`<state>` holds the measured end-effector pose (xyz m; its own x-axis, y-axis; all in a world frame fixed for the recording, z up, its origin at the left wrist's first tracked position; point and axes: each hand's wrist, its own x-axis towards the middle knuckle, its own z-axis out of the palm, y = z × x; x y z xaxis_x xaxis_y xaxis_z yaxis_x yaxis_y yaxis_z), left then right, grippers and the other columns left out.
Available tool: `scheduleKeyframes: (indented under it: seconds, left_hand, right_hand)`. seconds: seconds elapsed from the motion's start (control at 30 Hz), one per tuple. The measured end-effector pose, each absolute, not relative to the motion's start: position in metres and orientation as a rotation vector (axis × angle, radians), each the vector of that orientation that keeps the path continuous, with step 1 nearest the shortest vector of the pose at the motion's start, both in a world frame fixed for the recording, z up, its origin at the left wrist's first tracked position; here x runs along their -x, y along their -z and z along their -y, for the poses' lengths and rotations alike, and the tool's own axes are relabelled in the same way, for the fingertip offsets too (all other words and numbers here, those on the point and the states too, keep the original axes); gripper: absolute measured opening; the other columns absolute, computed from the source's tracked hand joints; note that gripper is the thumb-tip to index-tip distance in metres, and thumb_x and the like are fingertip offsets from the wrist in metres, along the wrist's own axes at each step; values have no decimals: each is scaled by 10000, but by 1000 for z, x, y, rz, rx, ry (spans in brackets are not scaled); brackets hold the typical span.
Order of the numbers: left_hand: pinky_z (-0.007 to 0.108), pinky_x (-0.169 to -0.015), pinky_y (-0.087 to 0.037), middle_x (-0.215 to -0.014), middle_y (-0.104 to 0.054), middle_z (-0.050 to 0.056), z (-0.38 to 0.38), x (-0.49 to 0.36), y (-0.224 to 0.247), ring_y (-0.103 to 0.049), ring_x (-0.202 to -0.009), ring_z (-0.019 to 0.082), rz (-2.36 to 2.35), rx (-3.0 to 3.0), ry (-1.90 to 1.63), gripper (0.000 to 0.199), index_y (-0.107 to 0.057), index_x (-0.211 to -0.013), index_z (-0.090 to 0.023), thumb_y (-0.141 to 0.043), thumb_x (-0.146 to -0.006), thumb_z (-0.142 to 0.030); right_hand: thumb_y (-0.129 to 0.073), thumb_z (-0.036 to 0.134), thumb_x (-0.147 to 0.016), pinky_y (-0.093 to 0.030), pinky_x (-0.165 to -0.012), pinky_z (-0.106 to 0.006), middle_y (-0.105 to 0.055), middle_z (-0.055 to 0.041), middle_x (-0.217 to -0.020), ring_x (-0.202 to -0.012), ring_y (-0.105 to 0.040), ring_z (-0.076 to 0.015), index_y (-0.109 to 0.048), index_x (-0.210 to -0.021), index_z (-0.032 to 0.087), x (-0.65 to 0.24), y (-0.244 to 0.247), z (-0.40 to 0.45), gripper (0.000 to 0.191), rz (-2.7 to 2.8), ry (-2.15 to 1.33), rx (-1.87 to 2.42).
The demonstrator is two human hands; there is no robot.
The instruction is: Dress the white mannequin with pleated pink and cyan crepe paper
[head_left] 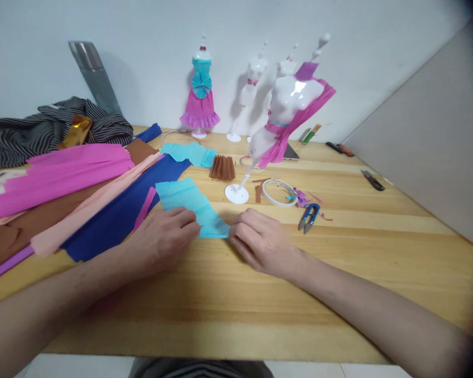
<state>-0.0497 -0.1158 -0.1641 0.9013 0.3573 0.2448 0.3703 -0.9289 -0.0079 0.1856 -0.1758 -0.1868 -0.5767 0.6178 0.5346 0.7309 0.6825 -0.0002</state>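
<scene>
In the head view, sheets (74, 173) spread toward the worktop's (398, 236) left edge; the nearest mannequin (289, 100) stands beyond the hands, snips (310, 214) right of its base. Nearer the front edge lies turquoise paper (199, 205): the left hand (169, 231), fingers curled, grips its near edge; the right hand (262, 239) pinches its right corner.

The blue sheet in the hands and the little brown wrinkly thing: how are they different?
The turquoise sheet is bright blue; the pleated piece is brown. The turquoise sheet lies spread out, while the pleated piece is gathered into ridges. The left hand and right hand touch the turquoise sheet; neither touches the pleated piece. Both things rest on the wooden table.
</scene>
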Motion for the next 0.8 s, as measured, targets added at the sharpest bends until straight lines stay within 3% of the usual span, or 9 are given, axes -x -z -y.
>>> scheduleKeyframes:
  seconds: [0.13, 0.27, 0.5, 0.7, 0.8]
  left_hand:
    - [277, -522, -300, -733, -578, 33, 115, 52, 161, -471, -654, 159, 410, 2923, 370, 272, -549, -744, -163, -352, -901, -59]
    - [278, -494, -277, -683, -559, 14, 114, 51, 163, -457, -589, 148, 489, 3025, 153, 255, -535, -721, -168, -374, -854, -20]
    - [273, -660, -395, -812, -568, 46, 115, 48, 166, -521, -772, 159, 594, 3207, 341, 236, -531, -706, -150, -385, -889, -114]
    - [247, -569, -338, -698, -527, 4, 117, 48, 165, -475, -630, 120, 782, 3342, 189, 223, -509, -691, -155, -394, -881, -145]
    - [242, -607, -358, -758, -538, 21, 119, 48, 161, -489, -693, 125, 715, 3421, 295, 204, -495, -667, -154, -405, -843, -104]
  right_hand:
    - [-430, 127, -901, -395, -656, -299, -624, -86, -818, -704, -475, -176, -544, -779, 169, -187, 185, 175, 171, 2404, 339, 944]
    - [-394, 117, -915, -378, -616, -278, -573, -54, -708, -658, -462, -165, -527, -739, 174, -187, 191, 172, 227, 2506, 293, 911]
    - [-376, 144, -938, -356, -588, -264, -530, -31, -674, -634, -438, -158, -486, -733, 188, -187, 195, 171, 236, 2480, 172, 968]
    - [-365, 204, -957, -378, -575, -255, -507, -17, -677, -622, -448, -148, -461, -756, 195, -186, 194, 174, 223, 2461, -150, 1043]
    - [-380, 201, -946, -426, -653, -276, -561, -64, -785, -733, -498, -169, -467, -783, 193, -185, 190, 176, 185, 2426, -230, 985]
